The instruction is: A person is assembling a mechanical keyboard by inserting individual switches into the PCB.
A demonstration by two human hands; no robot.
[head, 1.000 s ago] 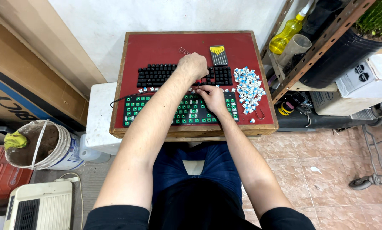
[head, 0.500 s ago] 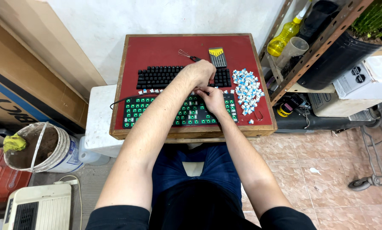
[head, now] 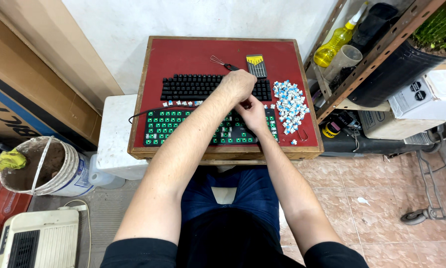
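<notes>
Hands (head: 245, 99) over stripped keyboard (head: 183, 128)

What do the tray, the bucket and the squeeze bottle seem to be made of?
Tray: apparently wood, with a worn brown rim and a matte red lining.
Bucket: probably plastic, white, smeared with grey crust.
Squeeze bottle: clear yellow plastic, glossy.

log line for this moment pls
left hand over black keyboard | right hand on green keyboard | switch pile right | red table
</notes>
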